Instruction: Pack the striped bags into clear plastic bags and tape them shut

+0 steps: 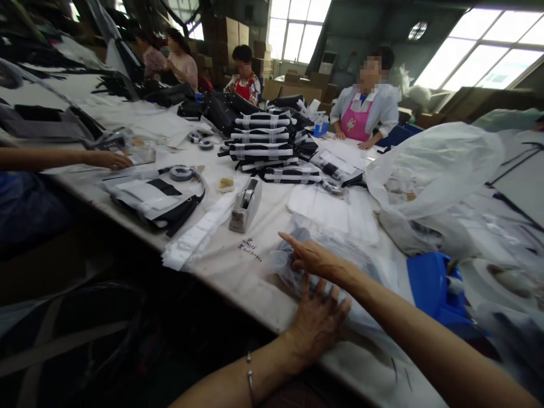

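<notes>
My left hand (318, 318) lies flat with fingers spread on a clear plastic bag (293, 266) holding a folded grey item, near the table's front edge. My right hand (312, 258) rests on the same bag just beyond it, fingers extended toward the left, gripping nothing. A bracelet sits on my left wrist. A grey tape dispenser (245, 205) stands on the white table (229, 266) to the left of my hands.
A stack of black-and-white strapped items (266, 141) fills the table's middle. A large crumpled plastic bag (429, 167) and a blue bin (433, 289) lie at right. A co-worker's hand (108, 160) reaches in from the left. Several people work at the far side.
</notes>
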The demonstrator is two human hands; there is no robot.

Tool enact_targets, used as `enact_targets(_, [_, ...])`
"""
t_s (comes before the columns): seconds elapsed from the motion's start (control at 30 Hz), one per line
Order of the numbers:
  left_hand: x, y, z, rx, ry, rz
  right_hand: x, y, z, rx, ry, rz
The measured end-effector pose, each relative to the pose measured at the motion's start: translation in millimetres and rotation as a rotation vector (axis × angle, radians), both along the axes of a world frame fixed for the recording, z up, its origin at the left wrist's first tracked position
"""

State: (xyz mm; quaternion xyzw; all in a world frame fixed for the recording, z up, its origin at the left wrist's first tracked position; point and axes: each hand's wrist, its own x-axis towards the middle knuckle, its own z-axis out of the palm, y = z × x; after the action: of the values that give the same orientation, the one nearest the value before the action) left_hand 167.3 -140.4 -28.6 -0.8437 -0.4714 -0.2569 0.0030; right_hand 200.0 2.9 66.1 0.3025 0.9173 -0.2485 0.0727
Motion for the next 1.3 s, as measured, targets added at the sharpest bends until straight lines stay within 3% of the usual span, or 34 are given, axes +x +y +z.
enact_targets(0.17, [0,0,-1.2,-0.030,0.031,-0.009,16,9,-4.8,0.317,0.049,-0.193])
enact_targets(0.27, [1,1,-2.2,-0.017,0.023,-0.005,43,10,9.7,0.397,0.252,-0.308])
enact_targets(0.37, [1,0,-0.3,-0.020,0.018,0.004,82,-1,41.2,0.248,0.312,-0.368])
enact_targets(0.47, [0,0,2.5,-0.025,0.028,0.013,121,-20,72.2,-0.123,0.060,-0.338])
enact_targets(0.53, [0,0,3.5,-0.019,0.028,0.017,138,-31,81.9,-0.334,-0.137,-0.310])
enact_targets(0.63, [1,0,3.6,-0.007,0.035,0.029,145,-36,75.9,-0.393,-0.313,-0.242])
enact_targets(0.93, [-1,0,0.6,0.001,0.102,0.027,111,-15,30.9,0.008,-0.435,-0.085])
enact_targets(1.17, [1,1,-0.5,0.032,0.120,0.051,119,-4,17.5,0.270,-0.378,-0.054])
enact_targets(1.3, [0,2,0.7,0.037,0.119,0.052,139,17,26.7,0.255,-0.435,-0.108])
